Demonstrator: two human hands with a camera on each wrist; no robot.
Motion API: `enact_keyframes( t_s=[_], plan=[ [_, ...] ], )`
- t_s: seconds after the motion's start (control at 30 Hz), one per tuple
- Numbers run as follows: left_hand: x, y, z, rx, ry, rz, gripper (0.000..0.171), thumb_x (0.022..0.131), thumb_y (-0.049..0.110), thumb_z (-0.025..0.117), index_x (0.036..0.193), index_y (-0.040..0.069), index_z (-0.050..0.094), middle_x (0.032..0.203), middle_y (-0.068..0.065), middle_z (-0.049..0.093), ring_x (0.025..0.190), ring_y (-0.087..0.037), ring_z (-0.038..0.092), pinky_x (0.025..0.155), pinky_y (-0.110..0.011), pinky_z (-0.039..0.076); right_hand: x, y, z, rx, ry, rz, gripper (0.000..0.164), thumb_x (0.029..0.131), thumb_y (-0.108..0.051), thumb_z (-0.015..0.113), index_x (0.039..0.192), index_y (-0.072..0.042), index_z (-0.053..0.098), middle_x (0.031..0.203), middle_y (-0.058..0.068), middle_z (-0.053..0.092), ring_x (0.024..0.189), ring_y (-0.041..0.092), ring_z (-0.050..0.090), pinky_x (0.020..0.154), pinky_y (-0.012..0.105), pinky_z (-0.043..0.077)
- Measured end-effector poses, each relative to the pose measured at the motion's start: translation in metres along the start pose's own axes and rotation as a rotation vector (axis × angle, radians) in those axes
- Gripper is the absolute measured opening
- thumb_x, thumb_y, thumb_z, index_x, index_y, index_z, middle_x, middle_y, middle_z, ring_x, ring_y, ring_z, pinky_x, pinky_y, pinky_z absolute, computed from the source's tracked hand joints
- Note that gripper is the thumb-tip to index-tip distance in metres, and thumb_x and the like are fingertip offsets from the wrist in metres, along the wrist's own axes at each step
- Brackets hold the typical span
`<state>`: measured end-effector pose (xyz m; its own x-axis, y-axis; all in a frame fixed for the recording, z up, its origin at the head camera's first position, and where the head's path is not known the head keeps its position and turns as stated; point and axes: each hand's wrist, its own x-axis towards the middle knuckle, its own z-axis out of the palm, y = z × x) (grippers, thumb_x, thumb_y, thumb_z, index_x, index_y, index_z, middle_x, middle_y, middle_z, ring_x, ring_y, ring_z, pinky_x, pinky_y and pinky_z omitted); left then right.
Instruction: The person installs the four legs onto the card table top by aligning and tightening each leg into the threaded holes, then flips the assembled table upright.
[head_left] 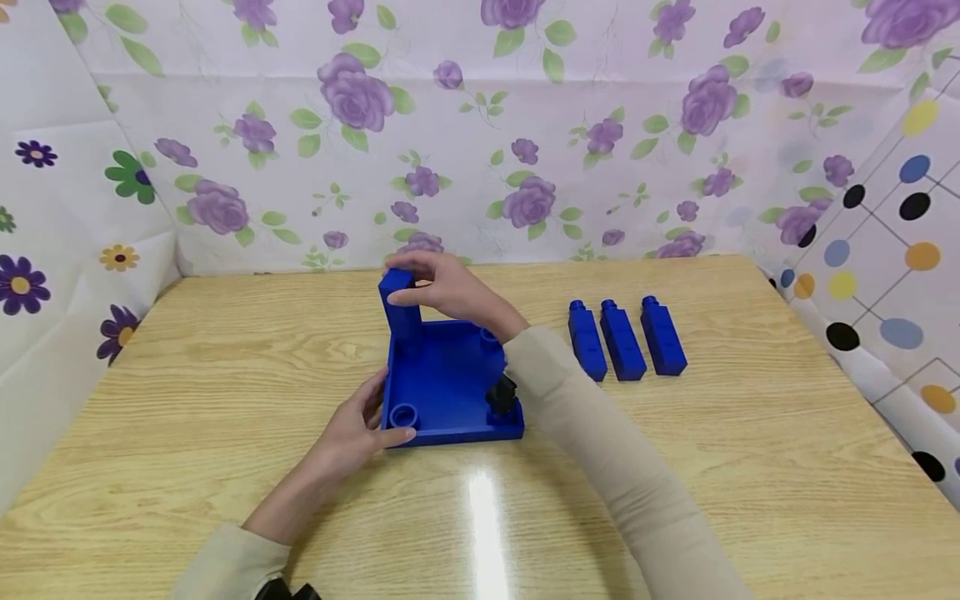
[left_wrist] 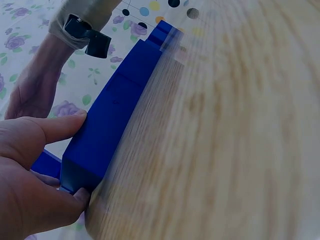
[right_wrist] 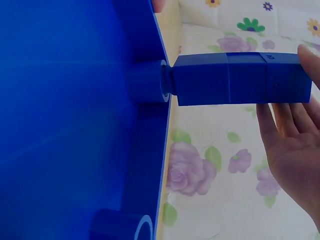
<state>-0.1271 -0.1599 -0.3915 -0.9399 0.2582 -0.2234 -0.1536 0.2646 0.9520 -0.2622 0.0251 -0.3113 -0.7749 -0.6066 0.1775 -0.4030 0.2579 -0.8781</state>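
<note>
A square blue tray [head_left: 450, 383] with a raised rim lies bottom down on the table, a round socket in each corner. Upright over its back left corner stands a blue square leg [head_left: 403, 317]; its narrow neck meets the socket [right_wrist: 150, 82] in the right wrist view. My right hand [head_left: 453, 290] grips the upper end of this leg between thumb and fingers. At the front left corner, my left hand [head_left: 352, 429] holds the tray, thumb over the front rim and fingers along the left side. The front left socket [head_left: 405, 415] is bare.
Three more blue legs [head_left: 587, 343] [head_left: 622, 343] [head_left: 663, 337] lie side by side right of the tray, necks pointing away. A black wrist camera [head_left: 502, 393] overlaps the front right socket. Flowered cloth [head_left: 450, 167] rises behind the wooden table [head_left: 225, 375].
</note>
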Motion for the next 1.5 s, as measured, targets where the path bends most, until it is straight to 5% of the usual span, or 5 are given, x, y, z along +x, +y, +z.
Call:
enact_keyframes(
  t_s=[0.37, 0.7, 0.93, 1.17, 1.5],
  plan=[
    [0.0, 0.001, -0.001, 0.012, 0.0, -0.011, 0.093, 0.087, 0.007, 0.072, 0.156, 0.007, 0.01, 0.157, -0.021, 0.017, 0.143, -0.037, 0.017, 0.112, -0.047, 0.027, 0.004, -0.005, 0.018, -0.203, 0.171, -0.008, 0.046, 0.082, -0.03, 0.079, 0.117, -0.007, 0.061, 0.106, 0.005, 0.063, 0.093, 0.014, 0.062, 0.081, 0.022, 0.051],
    [0.001, 0.002, 0.001, 0.012, -0.008, 0.002, 0.093, 0.087, 0.006, 0.072, 0.156, 0.007, 0.009, 0.156, -0.022, 0.017, 0.143, -0.037, 0.017, 0.111, -0.047, 0.028, 0.003, -0.004, 0.021, -0.292, 0.286, -0.04, 0.039, 0.082, -0.031, 0.079, 0.103, -0.008, 0.055, 0.084, 0.004, 0.053, 0.069, 0.016, 0.052, 0.061, 0.022, 0.04],
    [0.0, 0.001, 0.0, 0.013, -0.013, 0.012, 0.093, 0.087, 0.008, 0.073, 0.156, 0.006, 0.009, 0.156, -0.022, 0.019, 0.143, -0.038, 0.018, 0.114, -0.048, 0.022, 0.001, -0.008, 0.017, -0.241, 0.192, 0.034, 0.046, 0.085, -0.033, 0.076, 0.119, -0.008, 0.058, 0.107, 0.005, 0.059, 0.091, 0.016, 0.056, 0.077, 0.023, 0.047],
    [-0.001, 0.001, -0.001, 0.029, -0.007, 0.011, 0.094, 0.086, 0.011, 0.074, 0.155, 0.005, 0.011, 0.155, -0.023, 0.021, 0.142, -0.039, 0.019, 0.113, -0.049, 0.022, 0.0, 0.002, -0.001, 0.019, 0.005, 0.091, 0.062, 0.088, -0.023, 0.073, 0.143, -0.012, 0.047, 0.14, 0.002, 0.05, 0.131, 0.019, 0.042, 0.105, 0.031, 0.039],
    [0.0, 0.0, 0.0, 0.012, -0.004, 0.014, 0.093, 0.086, 0.008, 0.074, 0.155, 0.004, 0.012, 0.155, -0.024, 0.021, 0.142, -0.04, 0.018, 0.111, -0.049, 0.026, 0.005, 0.011, -0.009, 0.227, -0.105, 0.08, 0.054, 0.089, -0.008, 0.07, 0.14, -0.009, 0.052, 0.134, 0.004, 0.057, 0.121, 0.015, 0.053, 0.097, 0.03, 0.046]
  ],
)
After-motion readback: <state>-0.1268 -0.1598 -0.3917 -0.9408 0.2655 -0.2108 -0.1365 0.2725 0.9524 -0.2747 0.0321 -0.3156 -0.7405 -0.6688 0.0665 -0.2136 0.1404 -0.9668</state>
